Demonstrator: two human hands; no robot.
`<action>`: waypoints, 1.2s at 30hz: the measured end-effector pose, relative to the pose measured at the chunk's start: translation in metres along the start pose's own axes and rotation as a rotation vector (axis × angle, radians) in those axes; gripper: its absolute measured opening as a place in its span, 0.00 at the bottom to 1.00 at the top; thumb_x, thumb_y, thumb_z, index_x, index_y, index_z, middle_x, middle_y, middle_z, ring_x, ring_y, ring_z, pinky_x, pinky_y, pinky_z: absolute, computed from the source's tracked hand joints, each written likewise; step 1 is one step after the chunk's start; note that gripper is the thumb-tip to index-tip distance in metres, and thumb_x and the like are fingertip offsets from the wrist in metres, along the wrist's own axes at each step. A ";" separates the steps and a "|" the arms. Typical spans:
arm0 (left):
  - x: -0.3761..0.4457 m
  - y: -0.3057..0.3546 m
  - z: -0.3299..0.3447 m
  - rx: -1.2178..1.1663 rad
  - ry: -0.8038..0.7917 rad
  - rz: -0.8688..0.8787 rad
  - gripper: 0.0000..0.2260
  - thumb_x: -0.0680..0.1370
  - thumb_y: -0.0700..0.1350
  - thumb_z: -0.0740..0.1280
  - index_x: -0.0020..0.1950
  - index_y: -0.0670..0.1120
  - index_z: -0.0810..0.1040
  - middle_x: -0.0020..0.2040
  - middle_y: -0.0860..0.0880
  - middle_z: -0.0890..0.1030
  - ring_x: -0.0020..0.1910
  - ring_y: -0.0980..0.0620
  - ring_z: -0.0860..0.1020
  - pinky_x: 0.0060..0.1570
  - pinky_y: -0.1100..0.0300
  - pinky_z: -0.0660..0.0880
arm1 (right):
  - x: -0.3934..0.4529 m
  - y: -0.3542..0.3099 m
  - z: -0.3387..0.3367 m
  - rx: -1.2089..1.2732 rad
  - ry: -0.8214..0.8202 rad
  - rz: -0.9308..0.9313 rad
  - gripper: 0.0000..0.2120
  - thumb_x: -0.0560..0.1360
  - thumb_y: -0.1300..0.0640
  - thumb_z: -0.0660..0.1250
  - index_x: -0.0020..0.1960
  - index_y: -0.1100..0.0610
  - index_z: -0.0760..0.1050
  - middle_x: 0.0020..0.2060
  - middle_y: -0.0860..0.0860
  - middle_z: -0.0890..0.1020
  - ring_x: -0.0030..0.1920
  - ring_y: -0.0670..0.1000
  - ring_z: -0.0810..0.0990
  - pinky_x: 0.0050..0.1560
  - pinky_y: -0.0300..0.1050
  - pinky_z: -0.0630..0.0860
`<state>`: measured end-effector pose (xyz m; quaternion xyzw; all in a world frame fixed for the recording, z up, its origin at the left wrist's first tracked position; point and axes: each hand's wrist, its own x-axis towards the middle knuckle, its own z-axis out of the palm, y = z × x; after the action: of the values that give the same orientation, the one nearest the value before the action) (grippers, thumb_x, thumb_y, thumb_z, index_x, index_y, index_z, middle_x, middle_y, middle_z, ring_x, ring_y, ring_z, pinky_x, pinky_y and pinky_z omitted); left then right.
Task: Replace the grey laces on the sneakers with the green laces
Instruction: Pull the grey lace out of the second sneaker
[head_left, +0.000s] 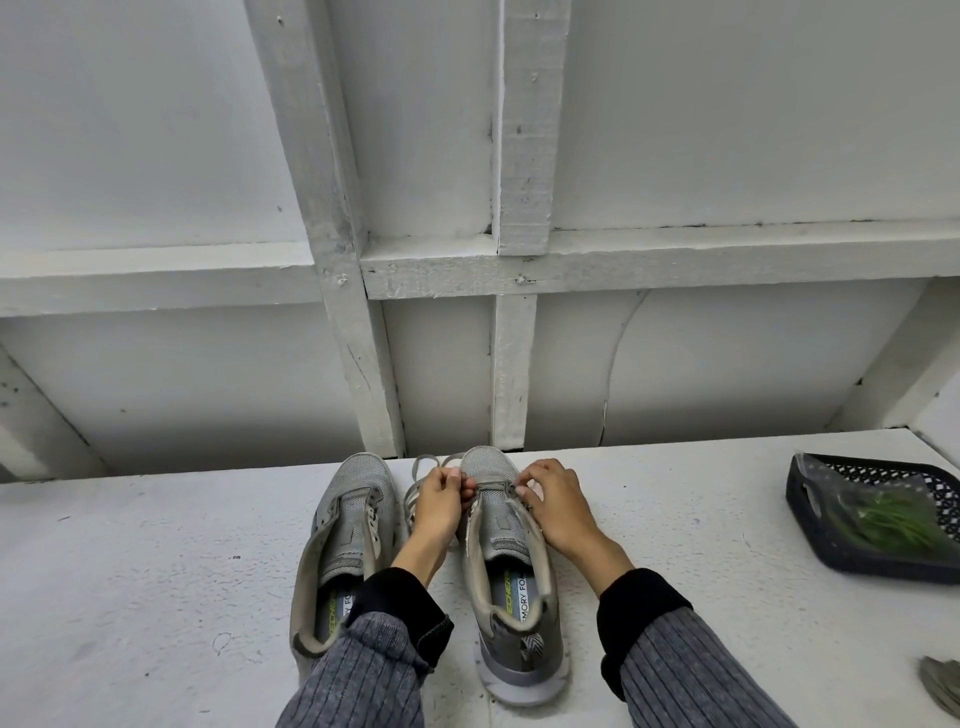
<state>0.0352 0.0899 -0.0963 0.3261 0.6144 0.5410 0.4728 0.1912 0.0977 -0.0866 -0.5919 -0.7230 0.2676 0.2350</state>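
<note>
Grey lace (415, 506) is pinched in the curled left hand (441, 496); at 3 o'clock, the right hand (553, 501) pinches the sneaker (511, 545) eyelets.

1. Sneakers (498, 525): grey knit mesh cloth, matt, worn; smooth rubbery sole.
2. Table (156, 571): white painted, rough, speckled.
3. Wall (519, 156): painted rough wood battens.
4. Basket (810, 519): dark perforated plastic.
5. Sleeves (691, 675): ribbed grey knit.

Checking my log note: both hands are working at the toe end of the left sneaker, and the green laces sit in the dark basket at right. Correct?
Not quite. In the head view the left hand and right hand work on the right sneaker, not the left sneaker. The green laces do sit in the dark basket.
</note>
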 end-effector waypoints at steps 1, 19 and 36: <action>0.000 0.000 0.000 -0.002 0.000 0.000 0.12 0.84 0.39 0.55 0.41 0.44 0.69 0.37 0.48 0.76 0.33 0.56 0.72 0.30 0.72 0.71 | 0.000 0.000 0.000 -0.002 -0.001 0.000 0.02 0.79 0.57 0.64 0.49 0.52 0.76 0.57 0.51 0.75 0.60 0.54 0.69 0.56 0.43 0.66; 0.003 -0.004 -0.001 0.017 0.020 -0.022 0.13 0.84 0.39 0.55 0.40 0.43 0.70 0.36 0.48 0.76 0.33 0.56 0.73 0.29 0.73 0.71 | -0.020 0.017 -0.008 -0.219 0.245 0.222 0.10 0.80 0.62 0.60 0.57 0.59 0.79 0.53 0.56 0.81 0.49 0.57 0.80 0.44 0.46 0.75; 0.002 0.005 -0.019 0.423 -0.029 0.163 0.09 0.73 0.38 0.73 0.41 0.48 0.75 0.35 0.48 0.80 0.35 0.49 0.78 0.42 0.56 0.77 | -0.023 -0.049 -0.006 0.072 -0.011 0.366 0.13 0.70 0.57 0.66 0.54 0.58 0.76 0.53 0.55 0.80 0.54 0.56 0.77 0.51 0.44 0.74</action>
<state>0.0159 0.0859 -0.0923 0.4743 0.6789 0.4317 0.3575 0.1635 0.0684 -0.0499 -0.7033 -0.5945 0.3348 0.1997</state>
